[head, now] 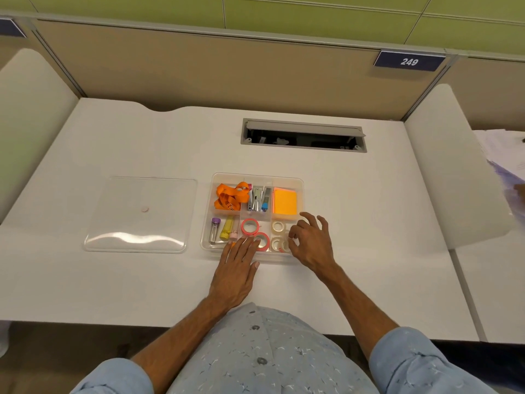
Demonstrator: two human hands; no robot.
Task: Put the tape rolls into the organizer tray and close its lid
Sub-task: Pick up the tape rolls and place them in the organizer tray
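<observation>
A clear organizer tray (257,176) stands on the white desk. Two pink tape rolls (249,226) lie in its front middle compartment. Several small white tape rolls (277,226) lie in the front right compartment. My left hand (237,268) rests flat at the tray's front edge, fingertips over the nearer pink roll (263,242). My right hand (311,240) hovers over the front right compartment with fingers curled; a white roll seems pinched at its fingertips, though this is unclear. The clear lid (139,214) lies flat to the tray's left.
The tray also holds an orange lanyard (230,194), a stapler and clips (258,199), orange sticky notes (285,201) and small tubes (224,230). An open cable hatch (303,135) sits behind it. White dividers flank the desk. Papers (505,155) lie at far right.
</observation>
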